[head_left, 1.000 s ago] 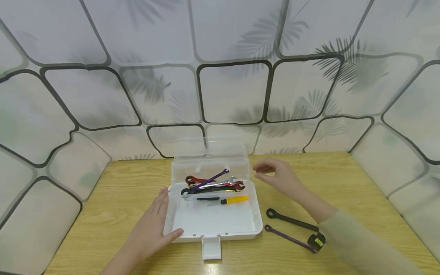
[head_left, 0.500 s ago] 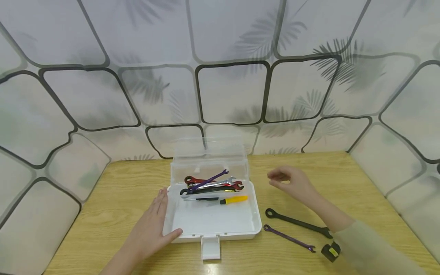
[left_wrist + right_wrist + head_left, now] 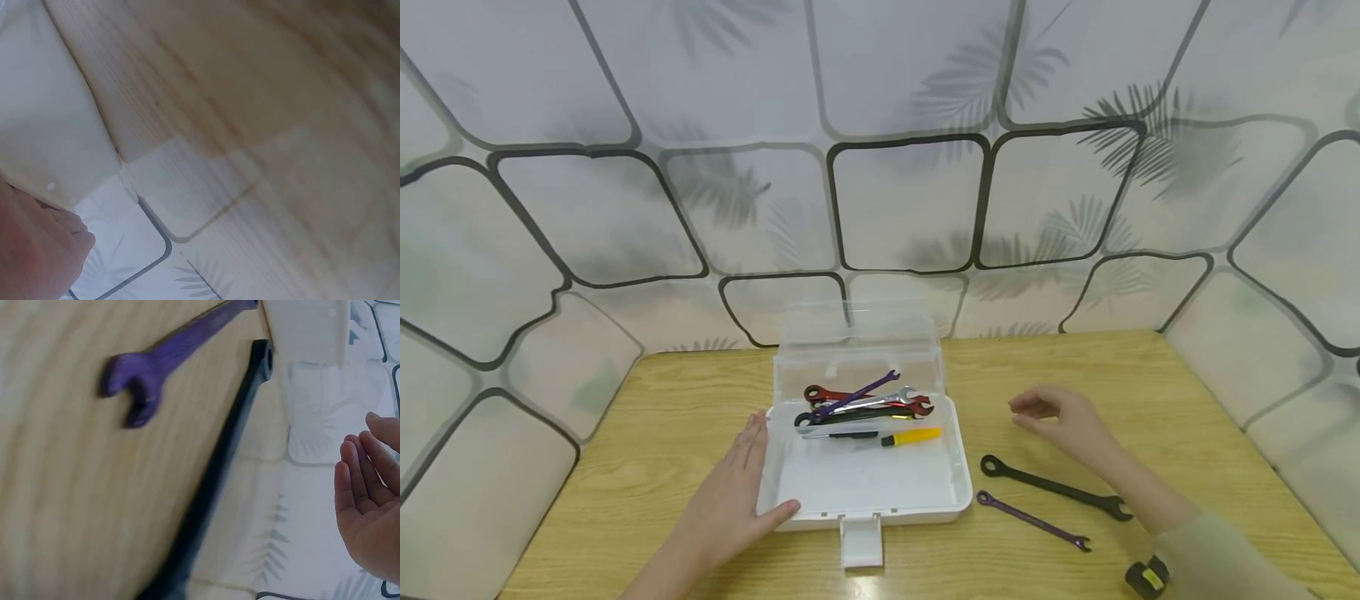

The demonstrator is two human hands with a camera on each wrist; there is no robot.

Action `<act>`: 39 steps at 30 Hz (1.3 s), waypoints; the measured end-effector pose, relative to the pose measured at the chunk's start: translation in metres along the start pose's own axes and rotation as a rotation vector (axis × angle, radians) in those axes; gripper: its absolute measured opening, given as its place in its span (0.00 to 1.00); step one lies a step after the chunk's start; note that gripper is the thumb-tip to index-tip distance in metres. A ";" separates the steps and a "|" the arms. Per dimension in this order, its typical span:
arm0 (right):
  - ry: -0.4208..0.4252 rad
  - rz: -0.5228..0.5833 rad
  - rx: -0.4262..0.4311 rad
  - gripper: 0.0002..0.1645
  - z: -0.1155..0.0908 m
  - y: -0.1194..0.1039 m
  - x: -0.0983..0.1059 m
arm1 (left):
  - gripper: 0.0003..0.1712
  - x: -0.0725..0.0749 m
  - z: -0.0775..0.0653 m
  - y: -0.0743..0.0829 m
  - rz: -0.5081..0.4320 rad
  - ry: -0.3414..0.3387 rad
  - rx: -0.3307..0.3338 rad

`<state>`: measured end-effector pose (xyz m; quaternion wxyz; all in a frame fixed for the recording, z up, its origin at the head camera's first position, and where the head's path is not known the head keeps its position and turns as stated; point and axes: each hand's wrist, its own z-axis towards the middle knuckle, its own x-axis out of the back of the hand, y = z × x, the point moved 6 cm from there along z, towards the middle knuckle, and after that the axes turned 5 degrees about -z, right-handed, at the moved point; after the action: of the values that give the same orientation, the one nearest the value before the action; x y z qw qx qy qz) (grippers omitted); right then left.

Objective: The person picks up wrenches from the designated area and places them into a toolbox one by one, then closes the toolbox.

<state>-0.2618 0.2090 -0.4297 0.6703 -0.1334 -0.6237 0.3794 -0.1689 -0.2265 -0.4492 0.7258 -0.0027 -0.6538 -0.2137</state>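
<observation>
Currently, I list: left hand point(image 3: 730, 492), spread against white toolbox point(image 3: 865, 483) on bench point(image 3: 647, 433), likely to steady it; right hand point(image 3: 1071, 423), loosely curved, holding nothing, near black wrench point(image 3: 1052, 485), right of toolbox.

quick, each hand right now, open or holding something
Left hand: open, resting on the box.
Right hand: open, fingers loosely bent, holding nothing.

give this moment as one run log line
left grip: against toolbox left side | right grip: empty, above table | toolbox: open, tools inside | outside: black wrench, purple wrench
</observation>
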 end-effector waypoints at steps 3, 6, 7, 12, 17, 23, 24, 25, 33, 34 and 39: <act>0.001 -0.006 -0.016 0.10 -0.010 0.010 -0.001 | 0.67 0.001 0.000 0.000 0.006 0.008 -0.004; 0.009 -0.008 -0.017 0.09 -0.019 0.018 -0.002 | 0.66 0.002 0.000 0.000 0.009 0.017 -0.006; 0.009 -0.007 -0.020 0.09 -0.023 0.021 -0.002 | 0.66 0.002 0.000 0.000 0.012 0.021 -0.008; 0.017 -0.028 -0.049 0.09 -0.036 0.034 -0.001 | 0.66 0.005 0.000 0.002 0.013 0.028 -0.020; 0.000 -0.045 -0.086 0.10 -0.044 0.046 0.000 | 0.66 0.005 0.000 0.002 0.014 0.038 -0.028; -0.048 -0.023 -0.058 0.11 -0.051 0.055 -0.002 | 0.65 0.003 0.000 0.002 0.011 0.037 -0.030; -0.057 -0.017 -0.060 0.11 -0.053 0.056 -0.003 | 0.65 0.002 0.000 0.001 0.010 0.033 -0.027; -0.068 -0.011 -0.055 0.11 -0.053 0.057 -0.004 | 0.65 0.002 0.000 0.001 0.008 0.031 -0.025; -0.102 0.012 0.004 0.11 -0.056 0.061 -0.009 | 0.65 0.001 0.001 0.001 0.005 0.015 -0.011; -0.099 0.006 0.014 0.11 -0.056 0.061 -0.009 | 0.65 0.001 0.001 0.001 0.005 0.013 -0.009; -0.108 -0.030 0.026 0.13 -0.058 0.059 -0.012 | 0.66 0.002 0.001 0.001 -0.001 0.011 -0.005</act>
<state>-0.2272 0.2579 -0.4879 0.6429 -0.0948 -0.6559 0.3840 -0.1693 -0.2255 -0.4472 0.7292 -0.0029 -0.6494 -0.2159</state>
